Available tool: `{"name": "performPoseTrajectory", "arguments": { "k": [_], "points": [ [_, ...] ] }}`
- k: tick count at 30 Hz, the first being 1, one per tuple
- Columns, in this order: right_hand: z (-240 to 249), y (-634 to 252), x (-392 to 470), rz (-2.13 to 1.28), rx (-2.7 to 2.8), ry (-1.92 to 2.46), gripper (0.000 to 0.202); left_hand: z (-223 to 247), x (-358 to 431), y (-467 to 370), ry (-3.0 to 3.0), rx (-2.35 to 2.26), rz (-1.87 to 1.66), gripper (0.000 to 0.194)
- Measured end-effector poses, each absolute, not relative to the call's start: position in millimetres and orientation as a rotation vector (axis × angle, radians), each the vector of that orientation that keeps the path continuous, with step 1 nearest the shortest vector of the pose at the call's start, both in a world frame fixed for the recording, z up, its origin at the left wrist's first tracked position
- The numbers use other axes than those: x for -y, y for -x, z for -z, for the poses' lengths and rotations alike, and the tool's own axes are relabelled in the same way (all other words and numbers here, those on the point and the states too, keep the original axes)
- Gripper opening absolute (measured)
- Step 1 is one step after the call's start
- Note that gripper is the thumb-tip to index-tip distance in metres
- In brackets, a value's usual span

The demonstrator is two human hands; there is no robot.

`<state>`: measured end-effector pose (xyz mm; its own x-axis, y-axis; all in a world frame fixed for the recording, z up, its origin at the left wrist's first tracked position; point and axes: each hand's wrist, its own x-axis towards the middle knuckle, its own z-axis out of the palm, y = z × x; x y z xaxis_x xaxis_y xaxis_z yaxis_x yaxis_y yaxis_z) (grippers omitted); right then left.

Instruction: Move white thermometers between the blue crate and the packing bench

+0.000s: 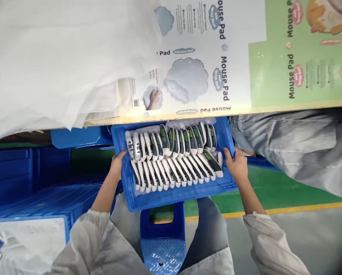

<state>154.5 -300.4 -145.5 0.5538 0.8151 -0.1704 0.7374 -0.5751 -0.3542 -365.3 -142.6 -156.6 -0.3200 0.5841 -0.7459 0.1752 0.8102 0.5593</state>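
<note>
Between my two hands is a blue plastic crate (pixel 176 200), tilted a little and partly tucked under the table edge at its far side. Two rows of white-and-black handheld devices (pixel 173 172), some with green markings, stand packed on edge in it. My left hand (pixel 117 165) grips the crate's left wall, its fingers partly hidden by the rim. On the opposite side, my right hand (pixel 236 164) is closed round the right wall, thumb near the rim. Clear plastic wrap (pixel 185 123) shows behind the far row.
A table (pixel 239 110) covered with printed mouse pad sheets and white cloth (pixel 44 61) lies ahead. Blue bins (pixel 44 202) are stacked at left. A blue stool (pixel 162 244) is between my legs. Another person's grey-clad sleeve (pixel 308 149) is at right.
</note>
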Motion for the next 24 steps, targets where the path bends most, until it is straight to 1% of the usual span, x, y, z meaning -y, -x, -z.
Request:
{"name": "performPoseTrajectory", "arguments": {
  "k": [1, 3, 4, 5, 6, 7, 9, 10, 12, 15, 17, 19, 22, 24],
  "points": [
    [136.7, -144.3, 315.3, -0.342, 1.241, 2.512, 0.048, 158.5, 123.6, 357.0, -0.542, -1.890, -0.492, 0.073],
    [116.6, -102.3, 358.4, -0.079, 1.192, 2.349, 0.038, 160.6, 90.7, 341.9, -0.728, -1.879, -0.484, 0.068],
    [107.9, -70.0, 383.9, -0.013, 1.194, 2.252, 0.034, 161.0, 78.4, 335.4, -0.901, -1.871, -0.485, 0.062],
    [102.1, -31.5, 409.7, -0.098, 1.318, 2.108, 0.030, 161.0, 69.4, 329.8, -1.101, -1.867, -0.492, 0.056],
    [100.5, 11.1, 433.9, -0.351, 1.450, 1.945, 0.031, 160.7, 63.6, 325.2, -1.306, -1.876, -0.499, 0.053],
    [104.2, 54.8, 455.3, -0.699, 1.502, 1.816, 0.034, 160.1, 60.5, 321.4, -1.493, -1.904, -0.494, 0.052],
    [126.5, 133.7, 487.6, -1.379, 1.491, 1.659, 0.035, 157.7, 60.4, 315.9, -1.754, -1.979, -0.428, 0.055],
    [142.8, 164.4, 498.7, -1.558, 1.487, 1.685, 0.030, 155.8, 61.9, 313.6, -1.829, -2.008, -0.378, 0.057],
    [177.0, 203.6, 512.9, -1.749, 1.496, 1.750, 0.028, 151.4, 65.1, 309.1, -1.908, -2.043, -0.265, 0.057],
    [211.2, 215.7, 521.6, -1.967, 1.561, 1.801, 0.032, 145.3, 66.3, 302.1, -1.961, -2.094, -0.106, 0.054],
    [219.0, 203.4, 521.8, -2.199, 1.577, 1.867, 0.030, 142.9, 64.9, 298.2, -1.990, -2.120, -0.029, 0.052],
    [218.9, 180.3, 513.3, -2.353, 1.525, 1.959, 0.031, 141.0, 63.2, 294.9, -2.006, -2.130, 0.021, 0.052],
    [214.7, 132.3, 473.2, -2.289, 1.429, 2.055, 0.037, 137.1, 62.1, 290.4, -1.989, -2.139, 0.077, 0.051],
    [211.4, 99.7, 432.2, -2.166, 1.427, 2.070, 0.035, 133.0, 62.3, 287.9, -1.967, -2.141, 0.086, 0.051]
  ]
}}
